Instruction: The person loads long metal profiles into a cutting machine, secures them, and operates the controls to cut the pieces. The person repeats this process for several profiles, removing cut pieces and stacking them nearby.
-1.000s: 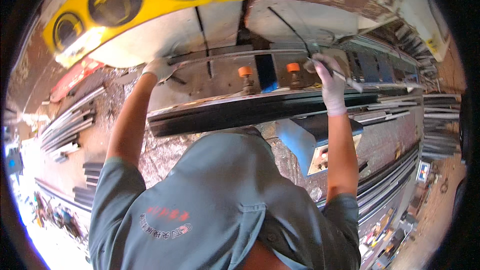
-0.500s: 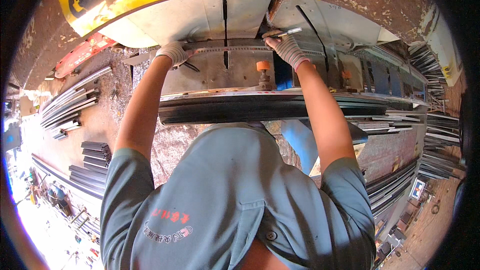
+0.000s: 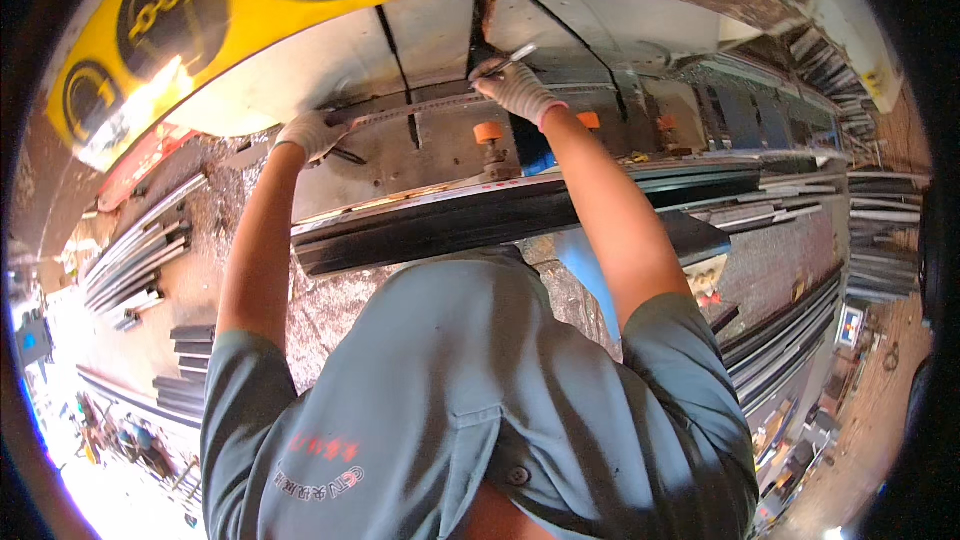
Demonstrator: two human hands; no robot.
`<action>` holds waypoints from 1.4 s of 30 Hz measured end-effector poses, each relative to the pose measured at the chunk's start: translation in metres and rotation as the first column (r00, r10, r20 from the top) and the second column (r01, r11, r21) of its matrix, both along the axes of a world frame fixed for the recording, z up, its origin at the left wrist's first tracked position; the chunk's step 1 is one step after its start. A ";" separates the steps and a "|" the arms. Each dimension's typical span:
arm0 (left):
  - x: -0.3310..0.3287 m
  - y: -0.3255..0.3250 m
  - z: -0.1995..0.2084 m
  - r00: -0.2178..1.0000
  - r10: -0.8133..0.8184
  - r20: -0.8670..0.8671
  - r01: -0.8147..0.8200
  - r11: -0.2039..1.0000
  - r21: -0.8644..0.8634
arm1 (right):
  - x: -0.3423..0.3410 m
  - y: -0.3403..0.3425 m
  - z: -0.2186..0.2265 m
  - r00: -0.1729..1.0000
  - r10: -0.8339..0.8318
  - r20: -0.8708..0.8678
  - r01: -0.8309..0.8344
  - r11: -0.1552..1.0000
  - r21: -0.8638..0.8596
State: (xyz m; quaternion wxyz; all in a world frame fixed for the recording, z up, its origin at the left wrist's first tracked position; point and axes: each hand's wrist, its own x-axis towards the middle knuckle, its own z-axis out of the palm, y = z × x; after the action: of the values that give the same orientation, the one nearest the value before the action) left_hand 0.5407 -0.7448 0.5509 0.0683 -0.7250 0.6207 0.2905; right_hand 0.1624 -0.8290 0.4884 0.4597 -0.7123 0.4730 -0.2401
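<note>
- The thin marked strip (image 3: 425, 107) lies across the metal bench (image 3: 385, 175), running from beside my left hand (image 3: 313, 136) to just below my right and on past it; whether it is a tape or a ruler I can't tell.
- I judge it light and springy, easy to bend or twist, and apt to slide on smooth metal. I would hold it flat by its end and edges, never pressing down on an unsupported middle.
- The pen (image 3: 521, 54) should be light and stiff, a little slick through a knitted glove; low on the barrel, near the tip, is the place to grip.
- My right hand (image 3: 517, 92) reaches forward and inward, forearm slanting up to the left; its fingers pinch the pen, whose free end sticks up to the right.
- My left arm stretches forward, fairly straight, the gloved hand at the strip's left end. Blur hides those fingers: I can't tell whether they pinch the strip or only rest beside it.
- Nearer my body, an orange knob (image 3: 487, 131) and long black bars (image 3: 430, 228) sit below the strip.
</note>
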 end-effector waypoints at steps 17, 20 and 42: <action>0.005 0.004 -0.003 0.984 0.129 -0.119 -0.122 0.990 0.064 | -0.055 0.137 0.143 0.993 -0.104 0.055 0.112 0.976 -0.184; 0.001 0.010 0.006 0.965 0.168 -0.203 -0.149 0.983 0.103 | -0.078 0.176 0.157 0.944 -0.246 0.220 0.289 0.938 -0.192; -0.133 0.237 0.184 0.898 0.279 -0.339 -0.349 0.923 -0.164 | -0.216 0.337 0.141 0.655 -0.216 0.724 0.489 0.852 -0.189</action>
State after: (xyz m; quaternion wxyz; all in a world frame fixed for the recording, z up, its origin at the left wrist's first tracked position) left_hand 0.4074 -0.5082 0.7344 -0.1586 -0.7645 0.5260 0.3371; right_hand -0.0539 -0.4921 0.6299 0.4011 -0.5389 0.3493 -0.6532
